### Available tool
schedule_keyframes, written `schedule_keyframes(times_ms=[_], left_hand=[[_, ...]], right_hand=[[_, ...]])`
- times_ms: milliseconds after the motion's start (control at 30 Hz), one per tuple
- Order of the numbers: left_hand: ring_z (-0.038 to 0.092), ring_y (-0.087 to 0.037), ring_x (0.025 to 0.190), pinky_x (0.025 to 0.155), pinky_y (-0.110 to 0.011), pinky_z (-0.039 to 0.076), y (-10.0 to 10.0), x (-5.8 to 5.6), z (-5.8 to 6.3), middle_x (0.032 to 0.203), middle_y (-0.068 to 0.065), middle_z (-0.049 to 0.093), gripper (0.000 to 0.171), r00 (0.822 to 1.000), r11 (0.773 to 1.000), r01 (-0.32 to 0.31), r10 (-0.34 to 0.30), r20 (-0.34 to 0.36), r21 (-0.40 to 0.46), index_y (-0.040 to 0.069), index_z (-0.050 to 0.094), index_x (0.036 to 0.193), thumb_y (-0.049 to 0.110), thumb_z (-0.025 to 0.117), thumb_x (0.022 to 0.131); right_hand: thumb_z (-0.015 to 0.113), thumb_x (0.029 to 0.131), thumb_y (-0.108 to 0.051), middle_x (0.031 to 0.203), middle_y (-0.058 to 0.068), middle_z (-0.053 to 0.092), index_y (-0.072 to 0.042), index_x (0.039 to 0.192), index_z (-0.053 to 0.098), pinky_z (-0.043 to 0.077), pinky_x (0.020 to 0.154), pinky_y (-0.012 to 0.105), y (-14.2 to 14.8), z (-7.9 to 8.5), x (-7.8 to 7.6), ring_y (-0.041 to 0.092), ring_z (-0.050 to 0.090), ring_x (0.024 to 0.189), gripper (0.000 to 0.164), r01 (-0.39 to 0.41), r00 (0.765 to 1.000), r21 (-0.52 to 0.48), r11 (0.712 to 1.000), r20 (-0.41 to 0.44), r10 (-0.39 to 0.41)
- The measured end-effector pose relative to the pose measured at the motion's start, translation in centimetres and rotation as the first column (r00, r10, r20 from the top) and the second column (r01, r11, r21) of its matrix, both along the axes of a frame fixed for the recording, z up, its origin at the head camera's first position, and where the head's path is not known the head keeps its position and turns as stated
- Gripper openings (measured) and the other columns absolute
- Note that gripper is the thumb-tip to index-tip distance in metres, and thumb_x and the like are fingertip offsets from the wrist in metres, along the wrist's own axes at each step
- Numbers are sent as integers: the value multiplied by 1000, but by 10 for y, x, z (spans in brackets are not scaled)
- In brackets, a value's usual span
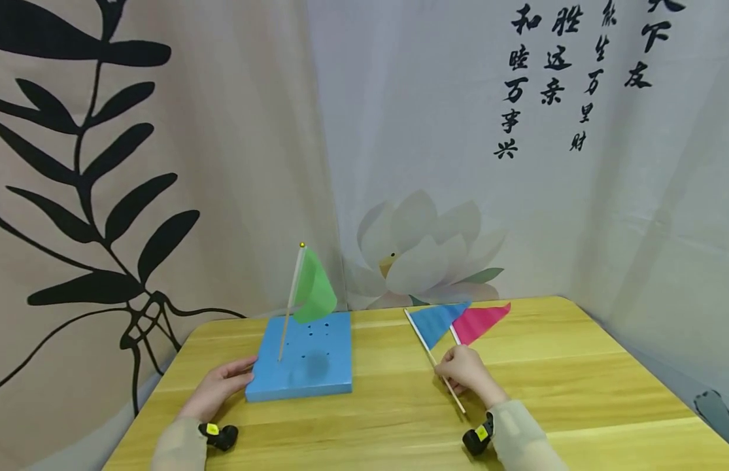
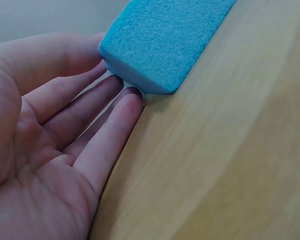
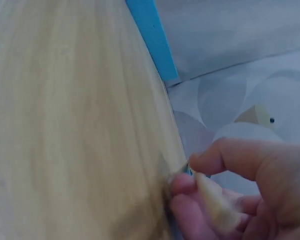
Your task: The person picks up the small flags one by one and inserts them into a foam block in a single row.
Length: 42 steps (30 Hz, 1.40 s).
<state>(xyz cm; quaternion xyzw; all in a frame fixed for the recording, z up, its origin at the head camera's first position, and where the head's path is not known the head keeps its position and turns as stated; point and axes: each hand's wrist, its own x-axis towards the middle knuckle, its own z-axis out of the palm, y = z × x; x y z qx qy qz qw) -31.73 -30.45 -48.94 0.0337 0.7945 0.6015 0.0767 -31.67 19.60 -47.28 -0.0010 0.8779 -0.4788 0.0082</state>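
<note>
One green triangular cloth flag [image 1: 313,288], head view, planted in a blue rectangular foam block [image 1: 336,376]; one blue triangular cloth flag [image 1: 437,322], its thin wooden stick [image 1: 422,341] pinched by the right hand [image 1: 467,369]; one pink triangular cloth flag [image 1: 480,324], just beside it. Pick-up of the blue flag seems in hand; upright turning and insertion into the block seem called for.

Left wrist view: block's corner touched by the left hand [image 2: 45,150], fingers extended.

Right wrist view: blurred stick held by thumb and fingers.

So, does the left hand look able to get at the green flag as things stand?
Likely yes: the left hand touches the left side of the blue board, and the green flag stands nearer that side, with nothing visible between.
</note>
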Motion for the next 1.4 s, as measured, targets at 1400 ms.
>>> schedule_keyframes(times_ms=[1400], left_hand=[[36, -39, 135, 104, -45, 43, 2, 0, 3, 149, -23, 38, 62, 1000, 1000, -3, 3, -7, -31, -1, 42, 146, 27, 65, 95]], right_hand=[[49, 101, -9, 91, 3, 62, -8, 117, 63, 56, 61, 23, 28, 13, -17, 12, 64, 68, 21, -107, 961, -754, 648, 89, 262]])
